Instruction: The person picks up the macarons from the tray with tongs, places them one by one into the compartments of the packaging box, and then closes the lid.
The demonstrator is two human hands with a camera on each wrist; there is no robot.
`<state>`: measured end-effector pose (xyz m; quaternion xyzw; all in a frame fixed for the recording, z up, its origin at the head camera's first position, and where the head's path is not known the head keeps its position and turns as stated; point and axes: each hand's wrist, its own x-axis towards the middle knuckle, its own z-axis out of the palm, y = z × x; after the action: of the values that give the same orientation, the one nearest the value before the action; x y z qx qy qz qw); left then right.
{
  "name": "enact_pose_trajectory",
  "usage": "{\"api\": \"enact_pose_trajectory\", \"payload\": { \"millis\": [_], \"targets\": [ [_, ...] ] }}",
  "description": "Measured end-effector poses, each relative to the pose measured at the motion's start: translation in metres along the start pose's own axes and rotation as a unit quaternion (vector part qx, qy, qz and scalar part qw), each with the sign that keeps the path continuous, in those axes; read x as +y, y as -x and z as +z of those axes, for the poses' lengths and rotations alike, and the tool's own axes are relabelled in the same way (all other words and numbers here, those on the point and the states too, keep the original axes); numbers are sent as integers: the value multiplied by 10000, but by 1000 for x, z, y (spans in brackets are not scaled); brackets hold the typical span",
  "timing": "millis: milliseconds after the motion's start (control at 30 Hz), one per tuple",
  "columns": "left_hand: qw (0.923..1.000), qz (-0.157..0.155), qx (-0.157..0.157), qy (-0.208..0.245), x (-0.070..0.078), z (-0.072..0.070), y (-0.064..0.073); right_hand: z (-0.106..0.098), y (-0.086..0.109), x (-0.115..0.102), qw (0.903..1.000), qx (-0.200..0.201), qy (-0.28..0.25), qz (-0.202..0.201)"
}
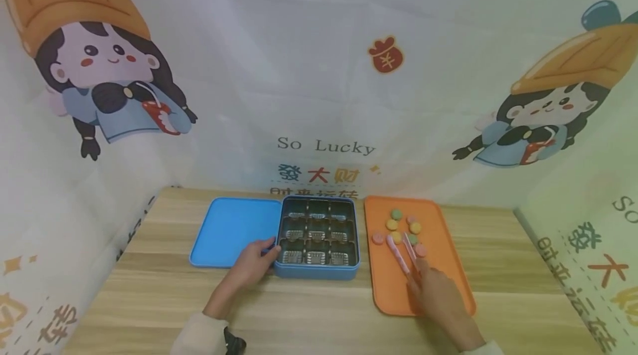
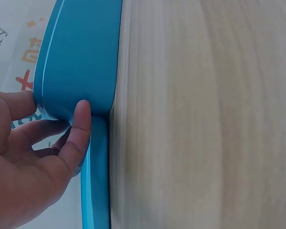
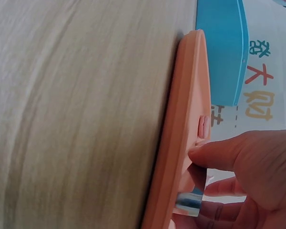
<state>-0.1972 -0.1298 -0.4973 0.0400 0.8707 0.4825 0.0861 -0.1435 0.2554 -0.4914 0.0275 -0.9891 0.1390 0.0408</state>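
My left hand [image 1: 256, 262] holds the near left corner of a blue box [image 1: 316, 272], thumb at its rim and fingers against its side. The box stands with its top off, showing a clear divided insert with several compartments. My right hand [image 1: 441, 291] grips pink-and-white tongs [image 1: 399, 254] over an orange tray [image 1: 391, 294]. The tong tips are spread either side of a yellow macaron-like piece [image 1: 396, 237]. Around them lie several more small macaron-like pieces, among them a green one [image 1: 396, 214] and a pink one [image 3: 203, 127]. My right fingers hide part of the tongs in the right wrist view.
A blue lid [image 1: 234, 233] lies flat at the box's left side. Everything stands on a wooden table [image 1: 319, 322]. Behind it and at both sides hangs a pale printed cloth [image 1: 279, 67] with cartoon figures.
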Motion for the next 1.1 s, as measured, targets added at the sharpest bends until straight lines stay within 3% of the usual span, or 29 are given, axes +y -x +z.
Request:
{"api": "enact_pose_trajectory", "payload": {
  "millis": [367,767,1100],
  "targets": [
    [9998,-104,-115,111,-3,-6,2,9,-4,2,9989,337,-289,-175],
    [9995,-187,-147,194,-3,0,0,12,0,6,9976,453,-448,-253],
    [9994,-249,-171,173,0,0,1,10,-5,1,9895,1234,-415,-622]
  ]
}}
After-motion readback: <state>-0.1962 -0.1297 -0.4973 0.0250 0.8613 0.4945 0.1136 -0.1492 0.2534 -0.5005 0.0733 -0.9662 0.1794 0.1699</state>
